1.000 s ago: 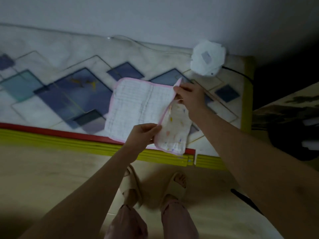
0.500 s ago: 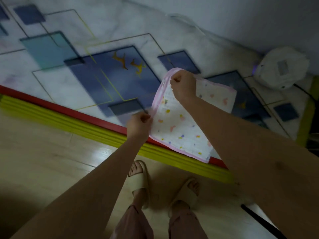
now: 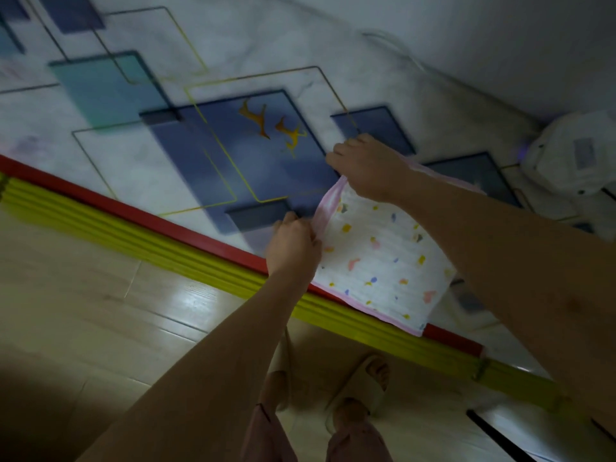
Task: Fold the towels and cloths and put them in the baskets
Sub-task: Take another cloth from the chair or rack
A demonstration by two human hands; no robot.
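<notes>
A small white cloth with coloured spots and a pink border lies folded in half on the patterned mat, near its red and yellow edge. My left hand pinches the cloth's near left corner. My right hand pinches the far left corner, and my right forearm crosses over the cloth's right side. No basket is in view.
A white round object sits on the mat at the far right by the wall, with a thin cable running along the wall. The mat's raised red and yellow border runs diagonally. My slippered feet stand on the wooden floor below.
The cloth's right half was folded over to the left, so the spotted side faces up. Both hands came to its left edge. The view swung left and downward.
</notes>
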